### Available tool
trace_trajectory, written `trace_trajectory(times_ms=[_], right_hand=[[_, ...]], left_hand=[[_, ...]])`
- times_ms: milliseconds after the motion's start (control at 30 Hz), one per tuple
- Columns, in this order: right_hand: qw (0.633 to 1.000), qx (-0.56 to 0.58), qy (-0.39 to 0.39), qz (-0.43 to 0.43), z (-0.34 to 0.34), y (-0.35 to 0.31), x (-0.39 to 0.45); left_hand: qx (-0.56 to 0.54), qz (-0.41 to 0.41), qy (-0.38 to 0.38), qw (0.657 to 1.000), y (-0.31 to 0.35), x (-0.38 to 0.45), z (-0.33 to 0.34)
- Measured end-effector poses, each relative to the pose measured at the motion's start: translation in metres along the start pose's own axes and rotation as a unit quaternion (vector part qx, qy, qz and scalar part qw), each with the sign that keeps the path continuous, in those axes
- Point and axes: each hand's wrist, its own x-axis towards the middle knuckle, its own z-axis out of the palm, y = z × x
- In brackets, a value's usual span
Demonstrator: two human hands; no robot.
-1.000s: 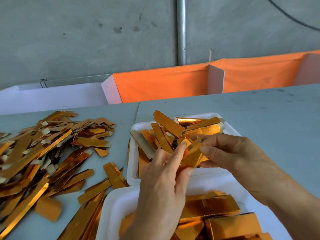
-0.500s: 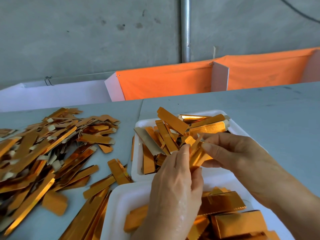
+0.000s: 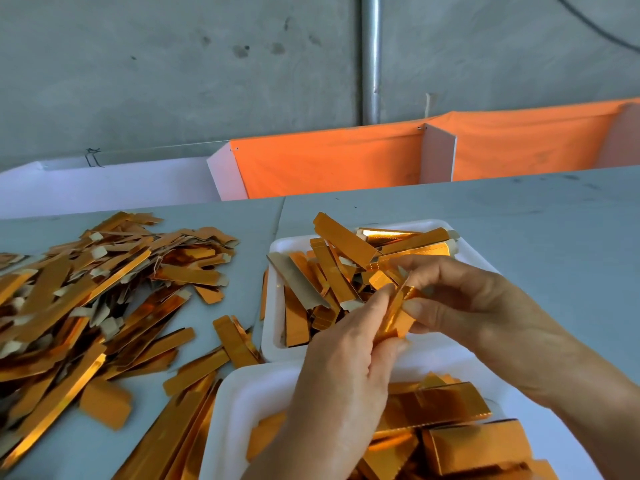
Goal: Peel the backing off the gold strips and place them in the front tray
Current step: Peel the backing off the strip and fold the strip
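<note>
Both the left hand (image 3: 346, 368) and right hand (image 3: 464, 303) pinch a folded shiny gold strip (image 3: 393, 315) above the pale grey tabletop (image 3: 519, 220), a bare concrete wall (image 3: 173, 64) behind.

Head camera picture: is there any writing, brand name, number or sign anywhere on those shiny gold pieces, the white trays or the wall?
None: no readable text anywhere in this view.
The gold strip pinched between the left hand and right hand: plain foil.
The pile of strips on the table: plain.
Far white tray and near white tray: unmarked.
Orange cloth and concrete wall: only stains, no signs.
</note>
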Motion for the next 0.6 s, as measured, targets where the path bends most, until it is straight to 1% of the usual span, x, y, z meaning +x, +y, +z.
trace_trajectory(times_ms=[100, 267, 500, 600], right_hand=[[0.999, 0.035, -0.012, 0.007, -0.0032, -0.0015, 0.0000], [0.999, 0.031, -0.026, 0.025, -0.0057, -0.0038, -0.0002], [1.000, -0.001, 0.015, -0.005, -0.0044, 0.0001, 0.0025], [1.000, -0.003, 0.012, -0.016, -0.0070, -0.0011, 0.0030]], left_hand=[[-0.015, 0.002, -0.011, 1.000, 0.0013, 0.0002, 0.0007], [-0.034, -0.001, -0.026, 0.999, -0.0009, 0.0009, 0.0002], [0.006, -0.006, -0.055, 0.998, -0.0006, 0.0013, -0.0008], [0.019, -0.001, -0.067, 0.998, 0.0029, 0.0005, -0.0022]])
